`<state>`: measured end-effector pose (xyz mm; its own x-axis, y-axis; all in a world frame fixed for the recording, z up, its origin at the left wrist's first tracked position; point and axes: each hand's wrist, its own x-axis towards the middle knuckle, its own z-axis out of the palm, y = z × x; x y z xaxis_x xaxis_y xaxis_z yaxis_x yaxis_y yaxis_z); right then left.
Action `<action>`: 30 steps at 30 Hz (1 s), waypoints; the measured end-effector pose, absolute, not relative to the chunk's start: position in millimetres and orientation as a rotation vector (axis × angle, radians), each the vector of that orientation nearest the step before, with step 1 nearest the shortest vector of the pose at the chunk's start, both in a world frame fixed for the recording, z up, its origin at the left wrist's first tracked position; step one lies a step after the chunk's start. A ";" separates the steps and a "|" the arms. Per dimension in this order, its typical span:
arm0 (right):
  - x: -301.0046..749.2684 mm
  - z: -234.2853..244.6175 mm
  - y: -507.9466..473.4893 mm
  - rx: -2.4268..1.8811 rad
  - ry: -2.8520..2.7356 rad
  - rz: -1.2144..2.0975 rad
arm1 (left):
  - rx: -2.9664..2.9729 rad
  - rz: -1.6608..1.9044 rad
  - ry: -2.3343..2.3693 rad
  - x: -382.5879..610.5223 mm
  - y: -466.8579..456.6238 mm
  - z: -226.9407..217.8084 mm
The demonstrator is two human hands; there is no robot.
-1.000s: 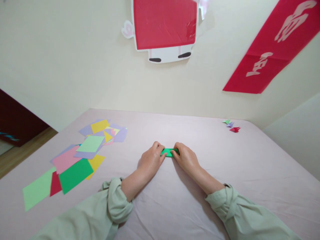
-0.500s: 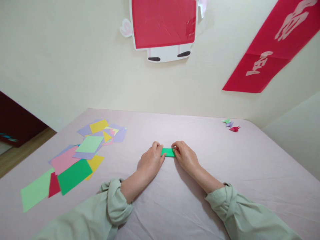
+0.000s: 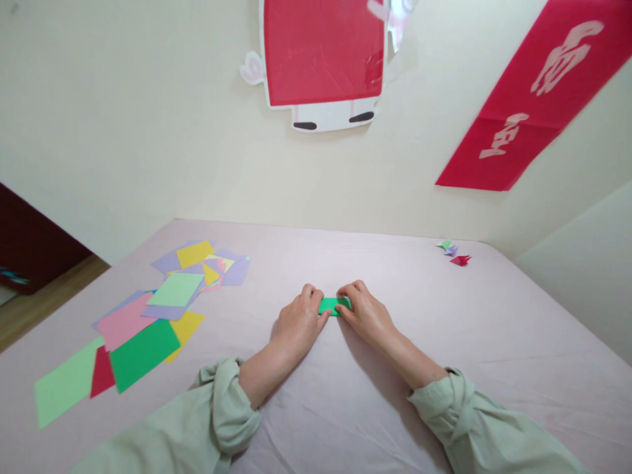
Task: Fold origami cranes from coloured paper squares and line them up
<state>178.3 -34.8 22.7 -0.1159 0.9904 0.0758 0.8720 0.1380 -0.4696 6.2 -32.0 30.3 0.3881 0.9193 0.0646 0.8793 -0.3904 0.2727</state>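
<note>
A narrow folded strip of green paper (image 3: 328, 304) lies at the middle of the cloth-covered surface, between my two hands. My left hand (image 3: 302, 315) grips its left end, thumb at the near edge and fingers at the far edge. At the other end, my right hand (image 3: 365, 311) pinches the paper, its thumb lying across the strip and its fingers curled at the far side. Parts of both ends are hidden under the fingers.
Loose coloured paper sheets (image 3: 143, 352) overlap on the left. Three small folded paper figures, among them a red one (image 3: 461, 261), sit at the far right. The pale cloth (image 3: 306, 263) reaches a wall with a red poster (image 3: 323, 52) and a red banner (image 3: 498, 135).
My right thumb has moved left across the green strip. My left hand keeps its hold. The view has tilted up slightly.
</note>
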 end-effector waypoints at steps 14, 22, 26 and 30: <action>187.6 20.2 -26.4 -1.698 -2.021 0.737 | 2.421 0.426 1.571 1.1 -33.5 20.7; 182.9 23.7 -34.6 -1.493 -1.764 0.948 | 2.074 0.706 1.398 -6.9 -28.7 14.8; 181.7 21.8 -35.1 -1.440 -1.687 1.030 | 1.706 0.860 1.206 -8.2 -21.6 12.8; 181.2 19.4 -34.6 -1.356 -1.639 1.035 | 1.559 0.911 1.142 -8.1 -16.5 14.0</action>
<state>181.2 -34.6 19.4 -0.1504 0.9871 0.0555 0.3742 0.1087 -0.9210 -8.1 -16.5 14.0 0.2822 0.9590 0.0266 0.2394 -0.0973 0.9660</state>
